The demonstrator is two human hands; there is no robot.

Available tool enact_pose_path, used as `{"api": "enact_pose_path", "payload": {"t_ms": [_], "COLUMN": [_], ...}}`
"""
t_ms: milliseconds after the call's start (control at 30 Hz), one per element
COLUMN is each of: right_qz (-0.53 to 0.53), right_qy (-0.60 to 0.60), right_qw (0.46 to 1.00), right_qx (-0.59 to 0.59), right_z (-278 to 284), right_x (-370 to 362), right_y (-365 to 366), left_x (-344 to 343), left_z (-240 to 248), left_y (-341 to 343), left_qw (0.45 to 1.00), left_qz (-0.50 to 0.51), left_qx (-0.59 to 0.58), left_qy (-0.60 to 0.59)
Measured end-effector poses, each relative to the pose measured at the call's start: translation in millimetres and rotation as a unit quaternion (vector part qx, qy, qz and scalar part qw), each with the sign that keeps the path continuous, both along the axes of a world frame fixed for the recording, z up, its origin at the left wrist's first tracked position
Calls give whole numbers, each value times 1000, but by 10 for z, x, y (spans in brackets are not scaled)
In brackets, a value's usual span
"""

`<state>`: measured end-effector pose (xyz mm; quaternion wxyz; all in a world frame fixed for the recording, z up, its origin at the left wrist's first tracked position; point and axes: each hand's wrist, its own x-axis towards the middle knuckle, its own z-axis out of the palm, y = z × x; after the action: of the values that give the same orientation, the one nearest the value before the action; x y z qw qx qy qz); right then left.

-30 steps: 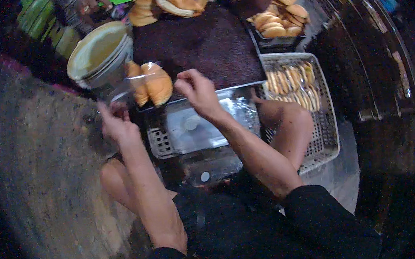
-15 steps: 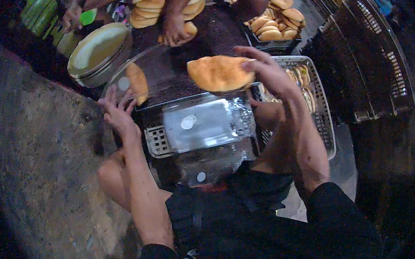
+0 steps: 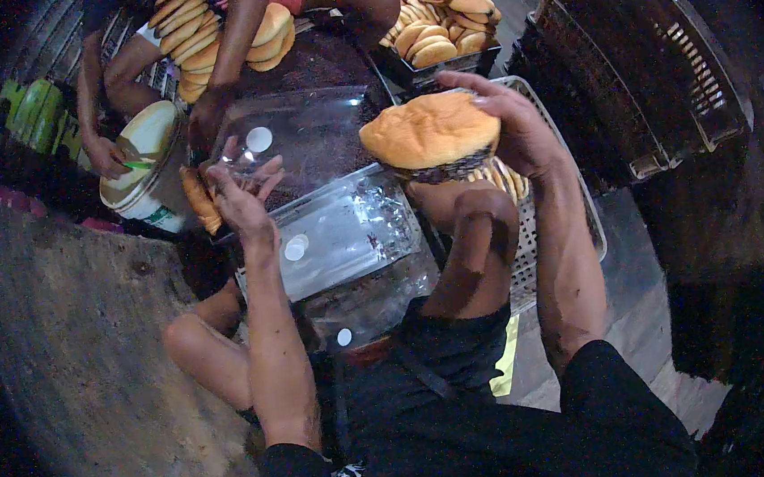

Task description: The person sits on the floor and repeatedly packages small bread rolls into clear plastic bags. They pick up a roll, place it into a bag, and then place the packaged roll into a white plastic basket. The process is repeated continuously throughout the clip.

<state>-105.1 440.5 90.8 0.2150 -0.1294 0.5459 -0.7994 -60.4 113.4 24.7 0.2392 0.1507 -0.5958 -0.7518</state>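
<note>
In my right hand (image 3: 517, 125) is a golden-brown bread bun (image 3: 432, 131), gripped at its right end. Dark crumbs coat the bun's lower side. My left hand (image 3: 248, 195) holds up a clear plastic bag (image 3: 319, 122) with a white round sticker, fingers partly spread at its near edge. The bun is just right of this bag, outside it. In front of my lap lies a stack of clear plastic bags (image 3: 355, 236). Another bun (image 3: 199, 199) stands at the left edge of the tray of dark crumbs (image 3: 324, 68), beside my left hand.
Across from me, a co-worker's hand (image 3: 203, 127) reaches to the tray; another hand (image 3: 106, 157) holds a green spatula (image 3: 138, 165) at a white bucket (image 3: 150, 203). Buns (image 3: 186, 30) are stacked behind, more fill a black crate (image 3: 445, 72). A pale basket (image 3: 591, 213) sits right, dark crates (image 3: 655, 64) beyond.
My view has shifted. The bun in my right hand has tilted, showing its dark-crumbed side. The plastic bag in my left hand now spreads toward the bun. The green spatula has come down to the bucket.
</note>
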Motion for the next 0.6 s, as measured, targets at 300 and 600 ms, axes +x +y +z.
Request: {"api": "enact_pose_path", "payload": {"t_ms": [300, 600], "right_qz": [-1, -220], "right_qy": [12, 532], "right_qw": [1000, 745], "right_qx": [15, 336], "right_z": [-73, -217], "right_x": [-46, 454], "right_y": [-732, -1626], "left_x": [197, 132], "left_z": [78, -318], "left_y": [221, 120], "left_qw": [997, 911], "left_qz": [-56, -27], "left_qx": [52, 411], "left_qy": [27, -7]}}
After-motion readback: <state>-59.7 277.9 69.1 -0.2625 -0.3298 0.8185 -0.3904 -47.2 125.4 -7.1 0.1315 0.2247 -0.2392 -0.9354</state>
